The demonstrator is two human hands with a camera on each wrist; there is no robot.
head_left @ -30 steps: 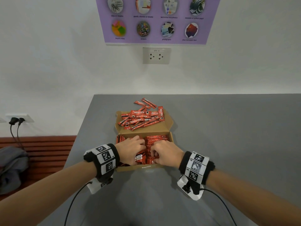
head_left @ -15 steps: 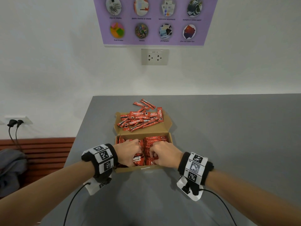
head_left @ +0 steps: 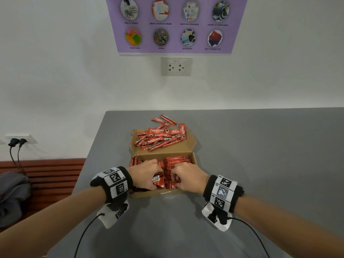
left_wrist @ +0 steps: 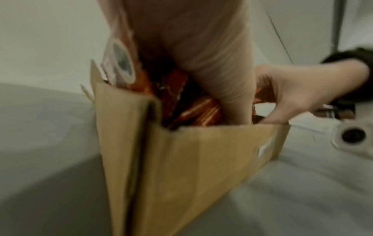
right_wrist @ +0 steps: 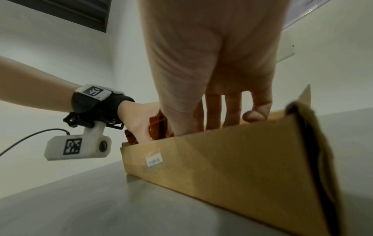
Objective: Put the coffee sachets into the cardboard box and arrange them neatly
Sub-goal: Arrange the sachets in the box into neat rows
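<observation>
Hidden: your fingertips sit down among the packed sachets (head_left: 177,161), so the head view shows only knuckles; the left wrist view is blurred.
Left hand: your left hand (head_left: 147,173) reaches into the cardboard box (head_left: 162,194) with fingers curled round a few red sachets near the front wall.
Right hand: your right hand (head_left: 188,176) is beside it, fingers bent down into the box; whether they pinch a sachet or only press, you cannot tell. In the right wrist view the fingers (right_wrist: 214,111) drop behind the front wall.
Loose sachets: a heap of Nescafe sachets (head_left: 160,136) lies on the open lid (head_left: 189,146), 2 or 3 spilling onto the grey table (head_left: 260,155) behind.
Change: against 1 second ago, both hands stay in the same spot in the box; the heap on the lid looks unchanged.
</observation>
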